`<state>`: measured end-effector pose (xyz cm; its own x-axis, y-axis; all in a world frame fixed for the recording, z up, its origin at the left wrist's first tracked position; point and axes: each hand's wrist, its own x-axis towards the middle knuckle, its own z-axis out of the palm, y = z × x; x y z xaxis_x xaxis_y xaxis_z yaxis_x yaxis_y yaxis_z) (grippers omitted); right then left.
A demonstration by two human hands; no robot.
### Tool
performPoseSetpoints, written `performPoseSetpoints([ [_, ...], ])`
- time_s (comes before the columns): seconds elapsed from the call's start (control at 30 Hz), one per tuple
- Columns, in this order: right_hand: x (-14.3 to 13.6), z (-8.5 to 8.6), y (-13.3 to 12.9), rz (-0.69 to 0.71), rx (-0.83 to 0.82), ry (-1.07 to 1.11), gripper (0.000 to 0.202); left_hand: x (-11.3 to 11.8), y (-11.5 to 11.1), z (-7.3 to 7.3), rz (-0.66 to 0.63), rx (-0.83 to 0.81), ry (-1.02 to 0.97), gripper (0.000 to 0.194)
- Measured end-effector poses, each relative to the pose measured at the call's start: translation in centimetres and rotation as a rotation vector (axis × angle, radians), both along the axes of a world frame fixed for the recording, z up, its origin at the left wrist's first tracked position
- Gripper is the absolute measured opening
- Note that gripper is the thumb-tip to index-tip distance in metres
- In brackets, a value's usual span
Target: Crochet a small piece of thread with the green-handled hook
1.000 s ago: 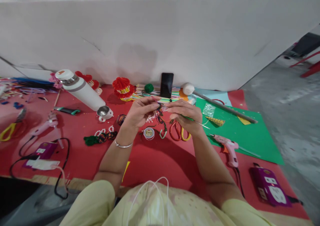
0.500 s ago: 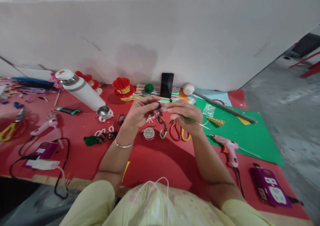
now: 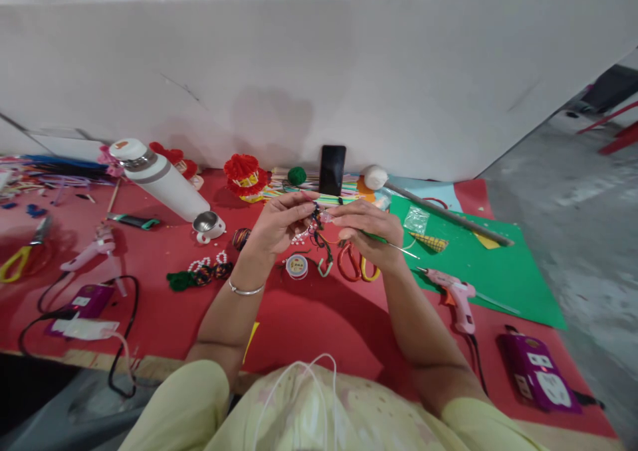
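Note:
My left hand [image 3: 285, 222] is closed in a pinch on a small piece of dark multicoloured yarn work [image 3: 317, 218]. Facing it, my right hand [image 3: 373, 228] holds a crochet hook [image 3: 399, 246] with a green handle, its metal shaft sticking out to the right. The right fingertips also touch a small clear bit [image 3: 326, 217] beside the yarn; what it is, I cannot make out. Below the hands lie a thread spool [image 3: 297, 266], loose white beads [image 3: 299, 240] and scissors with red and yellow handles [image 3: 349, 263]. A dark yarn ball [image 3: 242, 238] sits by my left wrist.
A phone [image 3: 332, 170] leans on the white partition [image 3: 399, 72]. To the left stand a thermos [image 3: 167, 184] and a metal cup [image 3: 208, 225]. Corded glue guns lie at right [image 3: 458, 295] and left. A purple power box [image 3: 538, 371] sits near the right edge.
Almost nothing differs. My fingers shift very slightly around the yarn work, and both hands keep their hold.

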<state>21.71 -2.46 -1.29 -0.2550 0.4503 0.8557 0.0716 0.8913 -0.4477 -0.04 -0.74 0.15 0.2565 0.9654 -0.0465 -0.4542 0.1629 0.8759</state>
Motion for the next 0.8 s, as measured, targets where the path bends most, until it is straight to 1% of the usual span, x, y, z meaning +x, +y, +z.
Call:
performPoseSetpoints([
  [0.23, -0.07, 0.11, -0.04, -0.046, 0.008, 0.001, 0.026, 0.03, -0.05, 0.0, -0.001, 0.01, 0.004, 0.03],
  [0.4, 0.07, -0.07, 0.01, -0.054, 0.006, 0.003, 0.028, -0.01, -0.02, -0.18, 0.006, 0.013, -0.011, 0.029],
  [0.6, -0.06, 0.15, -0.14, -0.056, 0.003, 0.005, 0.024, 0.08, -0.07, -0.09, 0.015, 0.009, 0.003, 0.03],
  [0.8, -0.05, -0.06, -0.11, -0.069, 0.014, -0.001, 0.027, 0.18, -0.08, 0.04, 0.005, 0.007, -0.007, 0.031],
])
